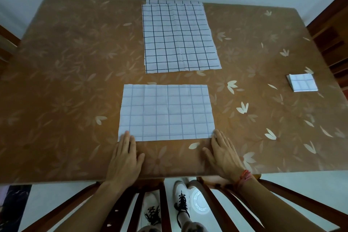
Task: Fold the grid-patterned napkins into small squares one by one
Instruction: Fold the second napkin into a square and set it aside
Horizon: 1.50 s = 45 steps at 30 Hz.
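Note:
A white napkin [166,112] with a faint grid lies folded in half as a wide rectangle near the table's front edge. My left hand [125,158] rests flat with its fingertips on the napkin's near left corner. My right hand [224,154] lies flat with its fingertips touching the near right corner. Both hands have straight, spread fingers and hold nothing. Farther back lies a stack of unfolded napkins [178,36] with a dark grid. A small folded square stack [302,82] sits at the right.
The table [66,81] has a brown cloth with a leaf pattern. Wooden chairs stand at the right [333,43], at the left edge and below the front edge [216,203]. A pale wall runs behind the table.

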### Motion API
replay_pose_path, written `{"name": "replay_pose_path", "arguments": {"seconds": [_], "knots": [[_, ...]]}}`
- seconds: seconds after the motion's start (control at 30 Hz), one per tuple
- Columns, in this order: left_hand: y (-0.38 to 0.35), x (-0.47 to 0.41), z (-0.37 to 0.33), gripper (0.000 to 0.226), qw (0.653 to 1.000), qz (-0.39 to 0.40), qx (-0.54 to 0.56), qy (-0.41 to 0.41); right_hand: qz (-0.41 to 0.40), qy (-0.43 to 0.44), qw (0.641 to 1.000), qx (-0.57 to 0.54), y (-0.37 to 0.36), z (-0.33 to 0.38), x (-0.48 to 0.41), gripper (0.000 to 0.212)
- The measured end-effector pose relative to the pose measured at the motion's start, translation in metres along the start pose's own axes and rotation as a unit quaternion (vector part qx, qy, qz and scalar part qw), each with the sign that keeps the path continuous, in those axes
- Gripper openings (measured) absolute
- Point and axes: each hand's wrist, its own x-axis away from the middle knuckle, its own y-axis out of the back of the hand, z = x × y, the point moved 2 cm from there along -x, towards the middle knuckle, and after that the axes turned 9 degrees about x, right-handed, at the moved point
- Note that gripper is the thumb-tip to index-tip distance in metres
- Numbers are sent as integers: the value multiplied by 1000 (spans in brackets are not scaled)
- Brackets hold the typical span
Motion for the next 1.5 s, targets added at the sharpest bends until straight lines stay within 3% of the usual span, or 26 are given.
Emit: {"name": "replay_pose_path", "arguments": {"seconds": [0.13, 0.23, 0.33, 0.57, 0.97, 1.27, 1.5], "knots": [[-10, -9, -23, 75, 997, 38, 21, -61, -123, -31, 985, -115, 21, -4, -13, 41], [-13, -15, -32, 83, 996, 43, 13, -82, -105, -116, 959, -237, 35, -9, -28, 29], [-12, -16, -36, 67, 996, 45, 3, -76, -61, -181, 937, -292, 48, -14, -36, 32], [-13, -15, -36, 62, 996, 36, 21, -78, -12, -242, 887, -393, 51, -24, -55, 28], [-14, -14, -36, 61, 996, 30, 34, -80, 22, -270, 814, -514, 54, -20, -69, 30], [-10, -15, -36, 60, 995, 13, 51, -87, 70, -249, 828, -498, 62, -19, -60, 15], [-16, -14, -70, 74, 995, -8, -18, -98, 99, -225, 782, -572, 57, -3, -24, 11]]}}
